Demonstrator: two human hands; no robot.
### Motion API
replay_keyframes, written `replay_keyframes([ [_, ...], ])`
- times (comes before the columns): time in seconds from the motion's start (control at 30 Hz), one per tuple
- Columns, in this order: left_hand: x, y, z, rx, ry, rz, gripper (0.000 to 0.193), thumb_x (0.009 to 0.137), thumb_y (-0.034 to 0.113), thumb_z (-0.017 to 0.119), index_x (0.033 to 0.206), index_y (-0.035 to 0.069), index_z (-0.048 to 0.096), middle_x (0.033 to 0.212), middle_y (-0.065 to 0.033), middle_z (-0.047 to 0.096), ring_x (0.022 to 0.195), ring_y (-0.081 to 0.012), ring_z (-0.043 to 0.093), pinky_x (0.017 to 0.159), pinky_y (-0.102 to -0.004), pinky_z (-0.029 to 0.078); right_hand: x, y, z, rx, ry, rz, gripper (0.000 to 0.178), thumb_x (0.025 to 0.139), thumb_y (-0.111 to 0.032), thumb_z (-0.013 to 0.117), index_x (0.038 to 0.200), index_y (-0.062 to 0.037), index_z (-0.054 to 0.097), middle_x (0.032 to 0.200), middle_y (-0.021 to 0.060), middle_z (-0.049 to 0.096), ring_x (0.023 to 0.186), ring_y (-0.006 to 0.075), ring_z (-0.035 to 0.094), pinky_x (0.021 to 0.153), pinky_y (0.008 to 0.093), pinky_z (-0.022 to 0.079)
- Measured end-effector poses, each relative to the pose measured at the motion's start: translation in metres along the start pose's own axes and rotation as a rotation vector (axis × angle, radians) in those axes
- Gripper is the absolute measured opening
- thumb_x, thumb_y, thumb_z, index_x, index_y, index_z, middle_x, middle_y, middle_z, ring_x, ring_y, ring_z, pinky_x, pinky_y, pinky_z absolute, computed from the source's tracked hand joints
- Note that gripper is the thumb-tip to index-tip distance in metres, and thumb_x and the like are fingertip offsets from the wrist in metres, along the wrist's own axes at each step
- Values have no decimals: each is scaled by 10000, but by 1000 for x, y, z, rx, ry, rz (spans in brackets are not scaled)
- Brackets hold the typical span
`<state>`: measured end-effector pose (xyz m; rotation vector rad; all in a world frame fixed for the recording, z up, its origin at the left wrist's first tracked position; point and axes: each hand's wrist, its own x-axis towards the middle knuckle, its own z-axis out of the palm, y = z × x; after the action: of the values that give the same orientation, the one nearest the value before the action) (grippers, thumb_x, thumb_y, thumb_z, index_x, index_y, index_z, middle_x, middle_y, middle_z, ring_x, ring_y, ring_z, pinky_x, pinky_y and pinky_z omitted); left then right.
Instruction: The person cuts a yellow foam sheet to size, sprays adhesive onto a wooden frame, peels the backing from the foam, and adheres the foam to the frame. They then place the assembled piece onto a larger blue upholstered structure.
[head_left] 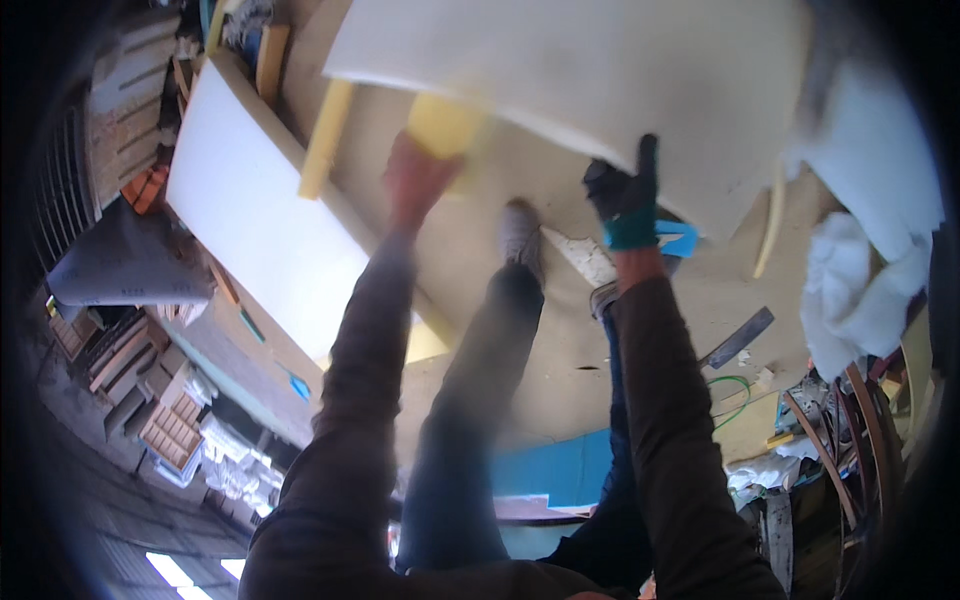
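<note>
My bare left hand (418, 178) is closed around a yellow foam block (440, 125), blurred by motion, beside the near edge of a large off-white foam sheet (620, 70). On that same edge, further right, is my right hand (625, 195) in a black and green glove. Its thumb side lies along the sheet while the other fingers curl at the edge, partly hidden. Left of my left hand, a yellow strip (327, 140) sticks out from beneath the sheet.
A white slab (265, 205) leans at the left. White crumpled wrapping (845, 290) hangs at the right. My shoes (520, 235) stand on the tan floor near a flat pale scrap (583, 260). A dark strip (738, 338), a green cord (735, 400) and piled scraps lie to the right.
</note>
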<state>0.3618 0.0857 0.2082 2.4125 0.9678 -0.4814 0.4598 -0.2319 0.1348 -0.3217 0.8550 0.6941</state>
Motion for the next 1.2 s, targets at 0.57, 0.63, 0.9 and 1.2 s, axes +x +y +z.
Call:
replay_keyframes([
  [0.57, -319, 18, -423, -1190, -352, 36, 566, 1117, 483, 567, 1518, 84, 551, 1308, -87, 685, 1231, -256, 667, 1073, -459, 553, -546, 34, 355, -396, 149, -280, 846, 1070, -156, 766, 1783, -265, 324, 827, 12, 679, 673, 112, 634, 641, 287, 533],
  [0.63, -311, 28, -422, -1466, -124, -588, 318, 1129, 172, 683, 813, 192, 648, 675, 102, 547, 580, -12, 481, 535, -241, 406, -583, 22, 343, -619, 222, -538, 837, 1046, -128, 783, 1761, -212, 356, 909, 36, 709, 754, 125, 669, 695, 304, 566],
  [0.9, -372, 128, -456, -1383, -341, 448, 561, 1100, 479, 580, 1489, 75, 571, 1313, -108, 702, 1210, -270, 696, 1031, -465, 583, -716, 0, 206, -892, 338, -1455, 739, 996, -89, 847, 1652, -57, 508, 1272, 126, 783, 1166, 212, 748, 971, 368, 625],
  [1.2, -540, 263, -429, -1101, -265, 814, 528, 953, 268, 730, 1387, 15, 571, 1288, -144, 651, 1140, -277, 667, 977, -432, 577, -951, -11, -72, 64, -385, -1635, 689, 1088, -6, 636, 1720, -58, 367, 1355, 126, 686, 1169, 210, 677, 1002, 369, 596],
])
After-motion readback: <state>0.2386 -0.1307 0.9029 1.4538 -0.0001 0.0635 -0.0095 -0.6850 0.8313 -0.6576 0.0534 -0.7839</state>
